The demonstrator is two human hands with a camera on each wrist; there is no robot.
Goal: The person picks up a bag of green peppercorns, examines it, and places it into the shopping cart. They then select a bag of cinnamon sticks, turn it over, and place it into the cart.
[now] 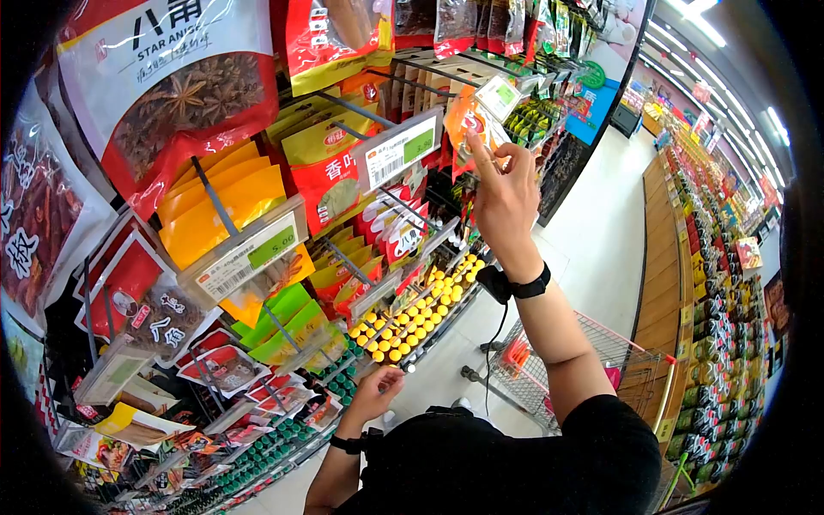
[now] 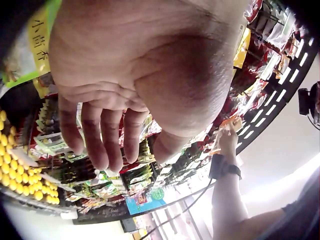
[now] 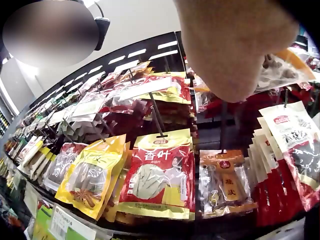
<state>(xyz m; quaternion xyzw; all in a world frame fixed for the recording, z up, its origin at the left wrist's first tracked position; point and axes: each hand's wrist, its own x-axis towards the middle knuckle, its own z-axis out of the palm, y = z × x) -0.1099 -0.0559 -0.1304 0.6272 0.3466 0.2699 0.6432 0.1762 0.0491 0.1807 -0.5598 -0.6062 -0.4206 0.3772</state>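
Observation:
An orange packet (image 1: 464, 118) is at my right hand (image 1: 508, 202), beside a price tag (image 1: 498, 96) at the end of a rack hook. The index finger lies over its front, other fingers bent; the thumb is hidden. In the left wrist view the right hand (image 2: 229, 141) pinches the packet (image 2: 232, 123). The right wrist view has the hand (image 3: 237, 47) in front of a clear packet with an orange edge (image 3: 286, 70). My left hand (image 1: 374, 395) hangs low before the shelves, holding nothing; the left wrist view shows that palm (image 2: 115, 65) with relaxed fingers.
Hooks carry a star anise bag (image 1: 184, 94), yellow packets (image 1: 225, 202) and red bay leaf packets (image 3: 156, 175). Yellow-capped containers (image 1: 412, 324) stand lower down. A shopping cart (image 1: 532, 386) is in the aisle at the right, near a long wooden-sided display (image 1: 665, 249).

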